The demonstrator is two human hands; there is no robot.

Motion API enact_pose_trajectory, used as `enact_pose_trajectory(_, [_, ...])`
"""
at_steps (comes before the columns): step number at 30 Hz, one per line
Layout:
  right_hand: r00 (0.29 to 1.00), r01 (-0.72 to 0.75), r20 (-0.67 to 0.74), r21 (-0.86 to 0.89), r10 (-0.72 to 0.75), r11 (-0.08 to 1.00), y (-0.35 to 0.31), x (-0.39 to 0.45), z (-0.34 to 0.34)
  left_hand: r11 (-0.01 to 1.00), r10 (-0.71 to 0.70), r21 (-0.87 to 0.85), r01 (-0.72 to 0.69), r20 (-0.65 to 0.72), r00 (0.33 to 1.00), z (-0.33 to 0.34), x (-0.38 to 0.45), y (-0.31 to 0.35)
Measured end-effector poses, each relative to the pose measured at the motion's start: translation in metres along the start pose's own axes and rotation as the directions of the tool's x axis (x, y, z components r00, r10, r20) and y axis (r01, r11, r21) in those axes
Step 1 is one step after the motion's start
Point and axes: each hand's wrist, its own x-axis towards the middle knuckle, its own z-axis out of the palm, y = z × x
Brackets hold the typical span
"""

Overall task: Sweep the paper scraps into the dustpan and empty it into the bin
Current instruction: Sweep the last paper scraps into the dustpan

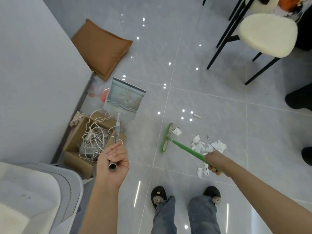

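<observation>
Grey tiles, early going: left hand point(112, 160) wrapped round the dustpan point(124, 97) handle, right hand point(217, 162) clenching the green broom point(167, 138). Paper scraps point(207, 146) lie unswept right of the broom, pan far left.

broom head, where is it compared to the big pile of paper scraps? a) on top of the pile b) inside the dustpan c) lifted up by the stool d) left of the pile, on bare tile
d: the green broom head sits on the tile left of the scrap pile, with one scrap beside it.
</observation>
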Motion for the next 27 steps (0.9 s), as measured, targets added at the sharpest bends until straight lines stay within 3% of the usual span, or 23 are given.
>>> enact_pose_trajectory(9, [0.985, 0.111, 0.111, 0.156, -0.129, 0.981, -0.12, 0.029, 0.043, 0.994, 0.0, 0.111, -0.001, 0.011, 1.0, -0.001, 0.012, 0.002])
enact_pose_trajectory(13, [0.976, 0.041, 0.199, 0.259, -0.095, 0.965, -0.139, 0.055, 0.072, 0.993, -0.02, 0.114, 0.02, 0.001, 1.0, -0.006, 0.023, 0.005])
enact_pose_trajectory(19, [0.978, -0.114, 0.208, 0.448, 0.02, 0.887, -0.036, 0.061, 0.038, 0.994, -0.048, 0.097, 0.051, -0.03, 0.998, -0.014, 0.022, -0.002])
enact_pose_trajectory(23, [0.983, -0.149, 0.17, 0.54, 0.066, 0.829, 0.051, 0.042, -0.01, 0.989, -0.082, 0.114, 0.091, -0.083, 0.993, -0.017, 0.025, -0.017])
enact_pose_trajectory(27, [0.994, -0.101, 0.087, 0.545, 0.063, 0.832, 0.077, 0.021, -0.038, 0.99, -0.081, 0.107, 0.091, -0.094, 0.992, -0.021, 0.029, -0.04])
